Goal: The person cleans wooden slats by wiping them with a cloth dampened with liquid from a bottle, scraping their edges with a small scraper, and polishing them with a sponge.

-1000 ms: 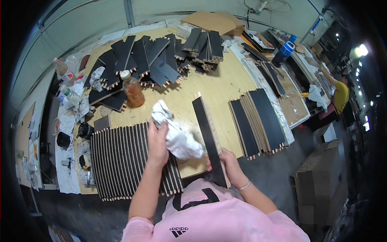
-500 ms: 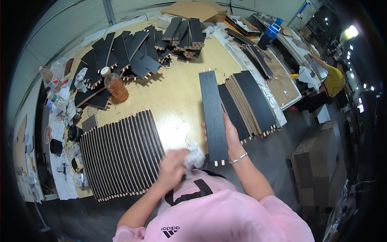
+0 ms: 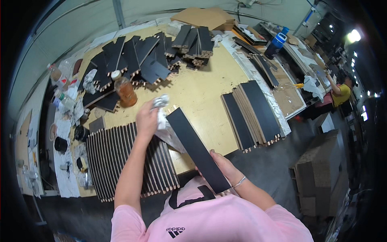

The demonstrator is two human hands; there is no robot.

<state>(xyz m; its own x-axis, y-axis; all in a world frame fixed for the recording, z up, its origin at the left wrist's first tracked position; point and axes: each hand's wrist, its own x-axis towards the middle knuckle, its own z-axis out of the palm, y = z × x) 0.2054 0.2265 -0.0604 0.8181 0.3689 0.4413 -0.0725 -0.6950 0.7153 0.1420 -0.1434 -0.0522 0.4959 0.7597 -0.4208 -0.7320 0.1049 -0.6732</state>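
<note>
A: Any writing in view?

B: Dark lettering point(image 3: 175, 230) with a striped mark on the front of the pink shirt point(image 3: 229, 218), upside down from here. At the far left, 1 clear bottle point(image 3: 55, 72) carries a red label point(image 3: 62, 82), its print too small to read.

A: How is the left hand point(image 3: 147, 121) posed?

B: Clenched around a white cloth point(image 3: 161, 120), with its forearm reaching over a row of dark boards point(image 3: 125, 161) set on edge.

A: And the right hand point(image 3: 226, 169)?

B: It grasps a single black board point(image 3: 198, 151) near the lower end, thumb on 1 long edge, fingertips showing at the other (a silvery bracelet point(image 3: 240, 181) circles that wrist).

A: Where exactly is that board?

B: Held up by the near edge of the table point(image 3: 201, 92), in front of the shirt, tilted so its upper end leans left, broad dark face showing. The cloth is just beside its upper left edge; whether they touch, I can't tell.

A: What's around it?

B: A stack of boards point(image 3: 258, 113) to the right, pale dowels at its near end. Farther back, a heap of boards point(image 3: 141, 60) lies near a bottle of amber liquid point(image 3: 127, 92).
</note>
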